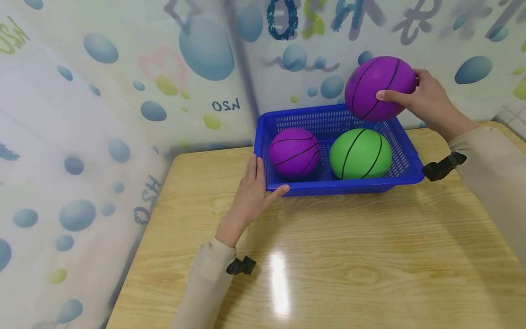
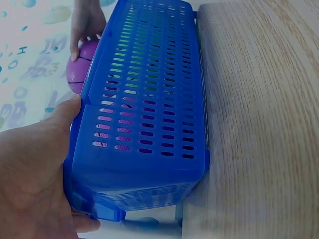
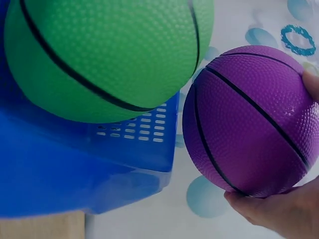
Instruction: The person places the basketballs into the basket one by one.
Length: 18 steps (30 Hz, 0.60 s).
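Note:
My right hand (image 1: 431, 100) grips a purple ball (image 1: 380, 89) with black lines, thumb on its near side. The ball is up over the back right part of a blue plastic basket (image 1: 333, 188). Inside the basket, another purple ball (image 1: 294, 153) lies at the left and a green ball (image 1: 360, 154) at the right. At the basket's front left corner rests my left hand (image 1: 250, 198), its straight fingers along the left side and the thumb on the front rim. In the left wrist view, that thumb (image 2: 67, 107) touches the basket's rim.
The basket stands at the back of a wooden table (image 1: 328, 256), close to a wall covering (image 1: 197, 105) printed with blue and green bubbles and letters. Another printed wall surface (image 1: 74, 183) runs along the table's left edge. Small black devices are on both wrists.

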### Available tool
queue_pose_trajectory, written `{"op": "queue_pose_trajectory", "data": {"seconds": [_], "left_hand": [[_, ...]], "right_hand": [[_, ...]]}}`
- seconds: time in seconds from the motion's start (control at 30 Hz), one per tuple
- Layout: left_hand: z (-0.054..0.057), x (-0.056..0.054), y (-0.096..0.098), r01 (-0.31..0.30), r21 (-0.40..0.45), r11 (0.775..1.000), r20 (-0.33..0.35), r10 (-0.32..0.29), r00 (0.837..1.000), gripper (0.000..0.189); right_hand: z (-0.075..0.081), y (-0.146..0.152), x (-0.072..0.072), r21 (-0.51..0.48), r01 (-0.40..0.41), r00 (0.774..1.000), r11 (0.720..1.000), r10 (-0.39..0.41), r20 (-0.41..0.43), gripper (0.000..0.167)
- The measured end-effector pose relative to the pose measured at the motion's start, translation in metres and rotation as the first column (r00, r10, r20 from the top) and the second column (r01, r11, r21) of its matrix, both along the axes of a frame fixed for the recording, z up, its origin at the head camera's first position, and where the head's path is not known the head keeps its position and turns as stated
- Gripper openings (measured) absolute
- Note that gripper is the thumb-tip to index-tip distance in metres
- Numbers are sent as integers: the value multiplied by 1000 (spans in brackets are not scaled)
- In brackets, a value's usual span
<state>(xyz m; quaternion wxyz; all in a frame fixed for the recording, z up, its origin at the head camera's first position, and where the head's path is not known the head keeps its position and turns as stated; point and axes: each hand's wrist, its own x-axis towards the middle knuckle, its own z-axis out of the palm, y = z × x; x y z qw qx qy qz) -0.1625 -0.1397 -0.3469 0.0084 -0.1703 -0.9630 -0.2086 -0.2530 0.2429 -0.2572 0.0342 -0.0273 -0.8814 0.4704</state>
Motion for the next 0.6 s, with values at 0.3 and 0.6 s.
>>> {"op": "queue_pose_trajectory", "data": {"seconds": [0.3, 0.6], "left_hand": [[0, 0, 1, -7, -4, 1000, -3, 7, 1000, 99], [1, 0, 1, -10, -3, 1000, 12, 10, 1000, 99]], "right_hand": [[11, -12, -12, 127, -70, 997, 989, 74, -23, 102], [18, -30, -25, 292, -156, 986, 943, 167, -13, 107]]}}
